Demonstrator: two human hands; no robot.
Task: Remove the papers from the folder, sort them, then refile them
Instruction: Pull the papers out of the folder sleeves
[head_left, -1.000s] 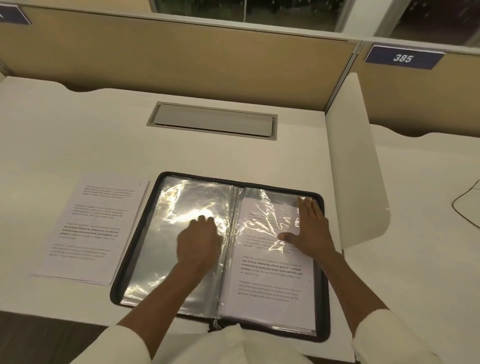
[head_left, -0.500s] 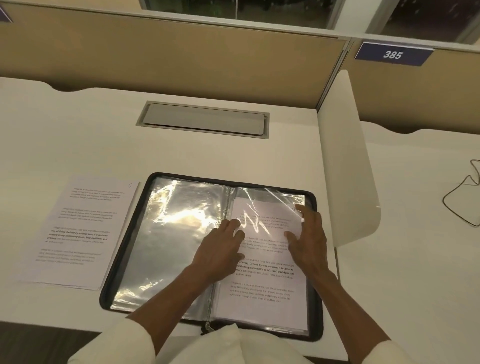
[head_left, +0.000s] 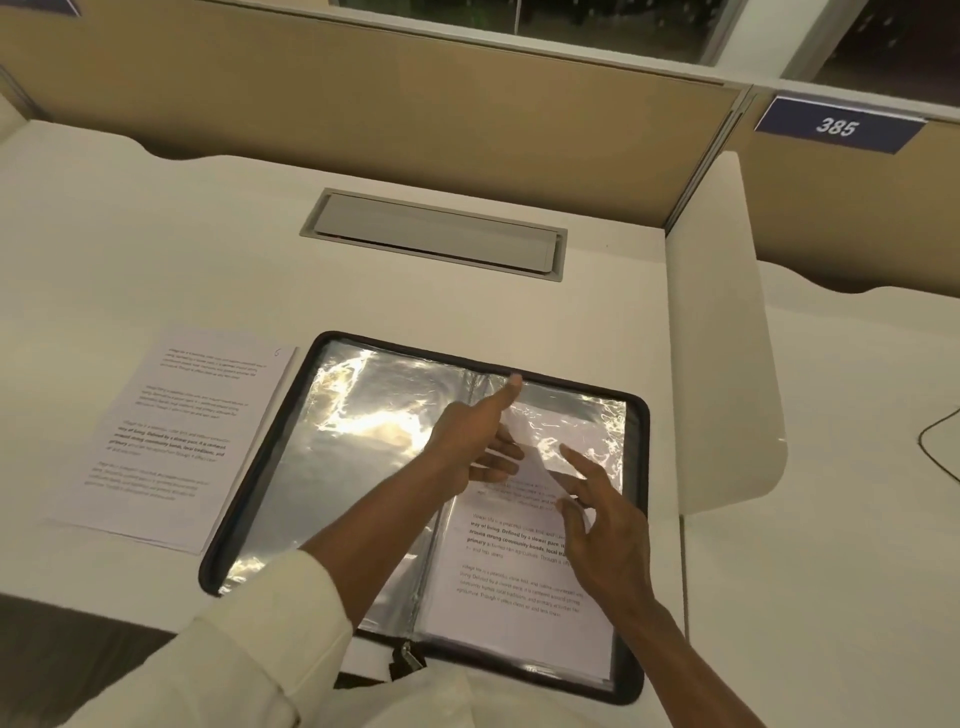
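The folder lay open on the tabletop. At its right page, the left hand met the top of the sleeved sheet, one finger stretched toward the spine; whether it pinched the sheet was unclear. The right hand lay on that page, fingers spread. Loose papers lay just left of the folder.

— What carries everything here?
— A pale desk, filling most of the frame.
— And what lies on it?
— An open folder with a black zip rim lies flat at lower centre. A stack of printed papers sits just beside its left edge.
— Anything further back?
— A grey hatch is set into the top at upper centre, well apart from the folder. A white divider stands at the right. Past it, at the right edge of the frame, a dark cable lies on the neighbouring top.
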